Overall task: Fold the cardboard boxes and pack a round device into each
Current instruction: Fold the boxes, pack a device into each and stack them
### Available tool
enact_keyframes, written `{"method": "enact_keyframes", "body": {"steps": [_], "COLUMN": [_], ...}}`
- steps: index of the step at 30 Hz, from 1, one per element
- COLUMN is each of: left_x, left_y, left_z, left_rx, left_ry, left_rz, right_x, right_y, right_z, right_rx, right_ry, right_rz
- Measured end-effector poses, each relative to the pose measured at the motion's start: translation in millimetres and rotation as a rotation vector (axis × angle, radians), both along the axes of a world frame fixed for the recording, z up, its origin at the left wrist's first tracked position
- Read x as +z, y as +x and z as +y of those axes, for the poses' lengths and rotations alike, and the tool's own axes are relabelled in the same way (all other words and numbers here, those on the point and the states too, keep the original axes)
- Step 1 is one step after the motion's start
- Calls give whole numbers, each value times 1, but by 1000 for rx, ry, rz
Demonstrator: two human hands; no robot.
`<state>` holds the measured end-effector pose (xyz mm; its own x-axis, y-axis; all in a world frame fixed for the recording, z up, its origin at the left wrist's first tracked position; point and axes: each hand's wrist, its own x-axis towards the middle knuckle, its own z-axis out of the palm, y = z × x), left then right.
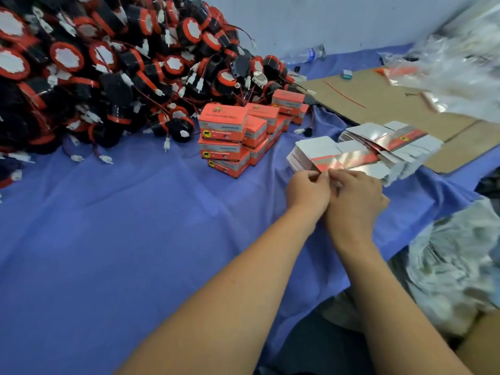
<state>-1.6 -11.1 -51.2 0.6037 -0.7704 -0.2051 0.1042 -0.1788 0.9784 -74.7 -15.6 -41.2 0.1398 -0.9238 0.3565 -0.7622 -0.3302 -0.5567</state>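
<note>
Right of centre, the left hand [307, 190] and right hand [354, 194] meet knuckle to knuckle. The fingertips of both pinch the near edge of the top flat box [328, 165] on its stack [293, 161] — it lies just beyond them, its length running toward the upper right. The heap of round devices [94, 77] sits upper left across the blue cloth [121, 226] — the left hand's side, with the folded boxes [224, 136] between.

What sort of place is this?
Probably a small packing workshop: a big heap of identical round devices, stacks of flat boxes and folded orange boxes on a blue cloth; the left hand and right hand pinch the top flat box.
</note>
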Motion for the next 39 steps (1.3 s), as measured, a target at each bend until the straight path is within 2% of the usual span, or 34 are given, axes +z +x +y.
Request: {"method": "enact_keyframes", "body": {"steps": [3,6,11,14,16,19,22,27,30,36,39], "left_x": [3,8,9,8,6,3,3,-1,-1,2,-7], "left_y": [-1,3,24,35,42,54,64,85,98,129,138], "left_z": [1,10,41,71,101,156,213,299,343,413,435], "left_rx": [57,134,209,242,245,226,223,331,432,684,724], "left_ry": [-44,-100,-132,-136,-136,-125,-153,-185,-177,-281,-282], "left_rz": [166,240,96,36,1,-71,-89,-61,-66,-179,-257], "right_x": [0,-1,-5,-7,-10,-12,-16,-19,-20,-30,-39], "right_y": [0,2,11,11,6,-4,-3,33,64,126,147], "right_z": [5,13,33,48,56,71,99,152,183,235,255], "right_rx": [50,139,194,156,202,339,449,666,774,966,1044], "right_ry": [-71,-116,-207,-111,-10,124,87,173,216,312,382], "right_rz": [-89,-180,-186,-101,-118,-302,-402,-572,-610,-488,-415]}}
